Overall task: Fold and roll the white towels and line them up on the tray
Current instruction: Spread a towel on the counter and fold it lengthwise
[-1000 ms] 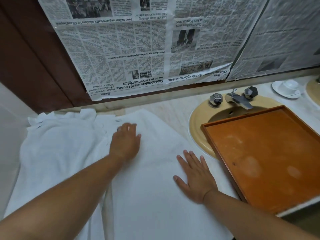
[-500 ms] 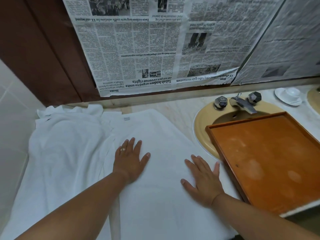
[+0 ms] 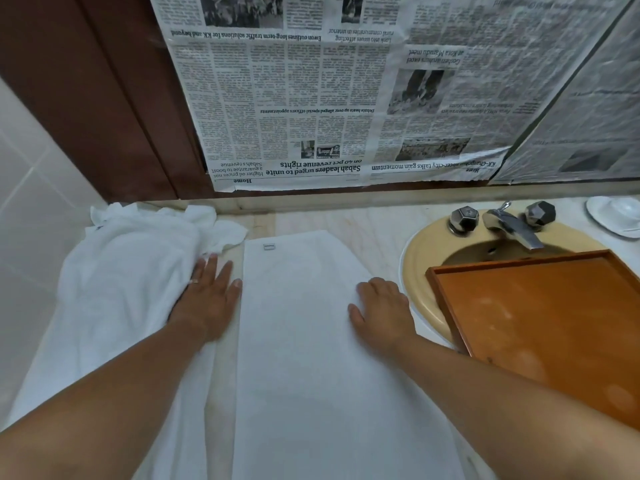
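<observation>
1. A tile wall (image 3: 31, 202) stands far left of the flat towel (image 3: 304, 341), which lies spread lengthwise on the counter (image 3: 374, 230).
2. A loose pile (image 3: 121, 271) of white towels lies left of the flat towel and runs from the back ledge toward the camera. A narrow strip of bare counter separates the two.
3. The left hand (image 3: 207, 299) lies palm down with straight fingers, holding nothing. It rests on the pile's right edge, and its thumb tip touches the flat towel's left edge. A ring (image 3: 194, 280) shows on one finger. Its forearm covers the near part of the pile.
4. The flat towel has a small label (image 3: 269, 247) near its far left corner.
5. Behind the flat towel, newspaper (image 3: 294, 98) hangs upside down on the wall, with a dark wood panel (image 3: 104, 98) to its left.
6. The right hand (image 3: 381, 310) sits on the flat towel's right edge with its thumb on the cloth. Its fingers are bent and their tips are hidden, so I cannot tell whether it grips the edge. Its forearm crosses the towel's near right corner.
7. Just right of the flat towel is a yellow sink (image 3: 422, 271) with a metal tap (image 3: 516, 230) at its back.
8. Further right of the flat towel, a wooden tray (image 3: 540, 323) lies across the sink, covering most of the bowl. It holds no towels.
9. Farthest right of the flat towel, a white dish (image 3: 613, 216) sits at the back of the counter.
</observation>
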